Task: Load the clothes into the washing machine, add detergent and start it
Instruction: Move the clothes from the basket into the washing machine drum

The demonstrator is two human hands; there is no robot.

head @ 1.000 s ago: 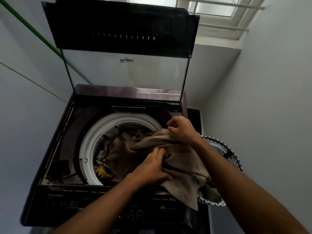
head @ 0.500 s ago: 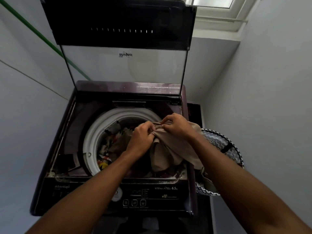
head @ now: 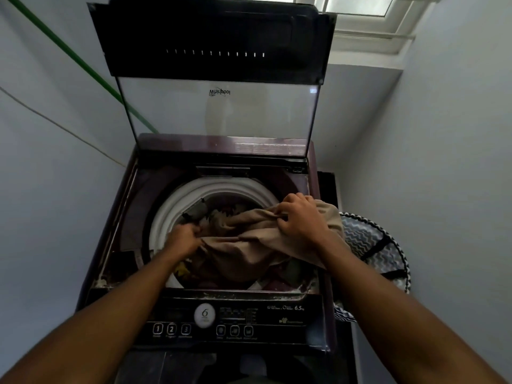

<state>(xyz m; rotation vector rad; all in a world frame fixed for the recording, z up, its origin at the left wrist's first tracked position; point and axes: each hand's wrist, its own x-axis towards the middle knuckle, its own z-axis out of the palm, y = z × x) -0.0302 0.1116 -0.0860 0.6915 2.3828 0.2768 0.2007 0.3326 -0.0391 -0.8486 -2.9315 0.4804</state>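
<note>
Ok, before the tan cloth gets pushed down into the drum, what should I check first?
1. Lid fully up: ok.
2. Left hand grip on the tan cloth: ok, fingers curled round its left edge.
3. Right hand grip: ok, bunching the cloth at the right.
4. Cloth inside the drum rim: not ok, its right part drapes over the edge.
5. Room left in the drum: cannot tell, clothes hidden beneath.
6. Laundry basket emptied: cannot tell.
</note>
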